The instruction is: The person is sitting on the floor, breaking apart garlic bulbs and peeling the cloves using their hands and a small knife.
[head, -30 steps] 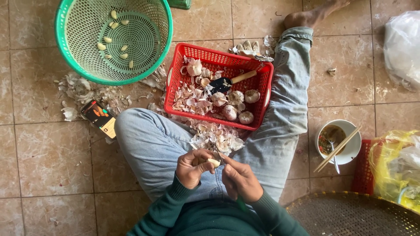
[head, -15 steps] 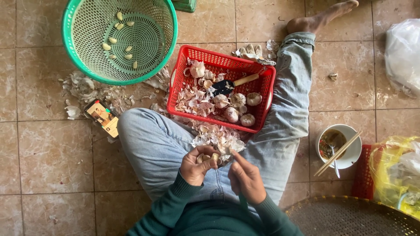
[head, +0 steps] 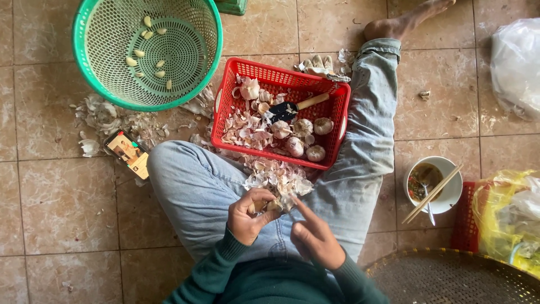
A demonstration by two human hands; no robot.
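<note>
- My left hand (head: 251,215) curls around a bit of garlic (head: 271,206), thumb and fingers pinching it so it stays put.
- My right hand (head: 314,239) has one finger poking out at the garlic; the rest fold in. It holds nothing I can see.
- The garlic sits over my lap, above a pile of peels (head: 277,175).
- The red basket (head: 333,123) waits close by my legs, easy to reach.
- The green basket (head: 90,79) holds peeled cloves.
- My fingers hide most of the garlic.

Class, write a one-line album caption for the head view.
Seated on tiles, left hand pinches a garlic clove; right hand beside it.
</note>
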